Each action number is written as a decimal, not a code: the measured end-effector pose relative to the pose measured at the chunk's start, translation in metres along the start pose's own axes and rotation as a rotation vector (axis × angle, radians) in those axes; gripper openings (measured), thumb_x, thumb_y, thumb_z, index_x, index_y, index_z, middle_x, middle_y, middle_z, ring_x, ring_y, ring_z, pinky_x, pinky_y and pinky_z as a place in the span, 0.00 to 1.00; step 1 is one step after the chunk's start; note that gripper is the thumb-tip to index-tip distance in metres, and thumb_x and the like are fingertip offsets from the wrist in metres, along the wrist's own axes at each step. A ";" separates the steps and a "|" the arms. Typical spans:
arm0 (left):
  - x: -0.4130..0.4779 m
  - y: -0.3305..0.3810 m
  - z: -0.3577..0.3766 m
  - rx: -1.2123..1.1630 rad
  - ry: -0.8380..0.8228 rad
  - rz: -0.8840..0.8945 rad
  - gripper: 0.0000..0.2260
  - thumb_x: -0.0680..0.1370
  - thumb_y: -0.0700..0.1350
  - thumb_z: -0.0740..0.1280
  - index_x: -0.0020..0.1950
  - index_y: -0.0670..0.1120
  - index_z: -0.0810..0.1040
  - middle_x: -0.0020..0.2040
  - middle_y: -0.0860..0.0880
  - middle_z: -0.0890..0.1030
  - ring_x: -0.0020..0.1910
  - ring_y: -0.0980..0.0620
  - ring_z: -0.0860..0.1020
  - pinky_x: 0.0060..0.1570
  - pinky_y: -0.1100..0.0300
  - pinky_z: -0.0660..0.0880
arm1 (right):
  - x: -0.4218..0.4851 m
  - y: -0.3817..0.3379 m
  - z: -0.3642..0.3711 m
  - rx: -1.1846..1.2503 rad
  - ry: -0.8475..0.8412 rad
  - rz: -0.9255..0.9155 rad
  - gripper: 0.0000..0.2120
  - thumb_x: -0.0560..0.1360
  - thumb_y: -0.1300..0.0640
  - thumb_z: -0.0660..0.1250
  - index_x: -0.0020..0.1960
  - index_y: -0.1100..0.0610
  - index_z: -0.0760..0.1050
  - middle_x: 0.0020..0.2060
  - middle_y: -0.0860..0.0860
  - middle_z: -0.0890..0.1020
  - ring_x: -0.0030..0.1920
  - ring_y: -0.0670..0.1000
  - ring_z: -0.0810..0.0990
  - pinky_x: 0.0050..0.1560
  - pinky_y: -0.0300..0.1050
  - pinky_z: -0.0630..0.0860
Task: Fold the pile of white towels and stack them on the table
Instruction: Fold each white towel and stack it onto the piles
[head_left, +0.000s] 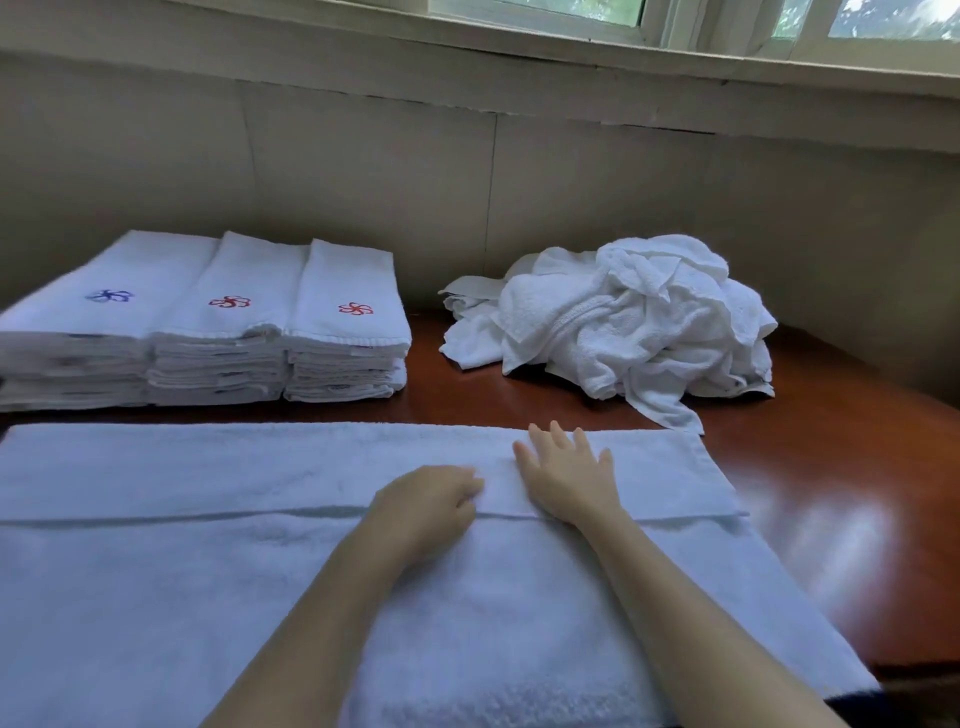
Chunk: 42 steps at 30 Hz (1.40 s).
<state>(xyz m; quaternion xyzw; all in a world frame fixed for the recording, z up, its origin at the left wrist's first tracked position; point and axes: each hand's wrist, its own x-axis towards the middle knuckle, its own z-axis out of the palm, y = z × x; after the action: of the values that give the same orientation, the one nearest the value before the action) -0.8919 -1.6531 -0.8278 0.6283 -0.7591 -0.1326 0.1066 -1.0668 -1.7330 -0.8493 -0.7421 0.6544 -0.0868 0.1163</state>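
A large white towel (218, 561) lies spread flat across the near part of the table, its far portion folded over so an edge runs across it. My right hand (563, 470) rests flat on the folded flap with straight, spread fingers. Just left of it, my left hand (434, 501) lies on the towel at the flap's edge with fingers curled under; whether it pinches the cloth is hidden. A crumpled pile of white towels (623, 322) sits at the back right. Three stacks of folded towels (208, 332) with blue and red embroidered flowers stand at the back left.
The brown wooden table (831, 493) shows bare at the right and between the stacks and the pile. A beige wall (467, 197) with a window sill above closes off the far side.
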 end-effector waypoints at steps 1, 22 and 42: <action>-0.005 -0.020 -0.005 0.029 0.031 -0.096 0.17 0.81 0.47 0.54 0.69 0.53 0.71 0.74 0.53 0.65 0.71 0.52 0.65 0.68 0.56 0.63 | 0.001 0.002 0.001 -0.015 -0.001 -0.001 0.28 0.79 0.38 0.43 0.76 0.44 0.53 0.77 0.48 0.52 0.77 0.55 0.46 0.71 0.63 0.45; -0.102 -0.177 -0.050 0.033 0.503 -0.486 0.07 0.76 0.36 0.57 0.44 0.47 0.70 0.48 0.50 0.73 0.45 0.49 0.71 0.43 0.57 0.69 | 0.010 -0.119 0.010 -0.176 -0.099 -0.284 0.22 0.80 0.57 0.50 0.74 0.53 0.59 0.72 0.55 0.62 0.71 0.58 0.60 0.69 0.59 0.61; -0.074 -0.205 -0.058 0.169 -0.020 -0.640 0.30 0.72 0.75 0.43 0.73 0.72 0.44 0.78 0.56 0.40 0.77 0.47 0.42 0.69 0.35 0.41 | -0.005 -0.170 0.046 -0.163 -0.230 -0.776 0.27 0.75 0.30 0.41 0.73 0.30 0.45 0.77 0.42 0.44 0.77 0.50 0.40 0.73 0.59 0.36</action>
<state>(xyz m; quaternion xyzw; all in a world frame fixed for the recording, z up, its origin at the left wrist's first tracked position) -0.6692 -1.6201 -0.8411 0.8403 -0.5325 -0.1023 -0.0005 -0.8924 -1.7053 -0.8449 -0.9454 0.3136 0.0116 0.0883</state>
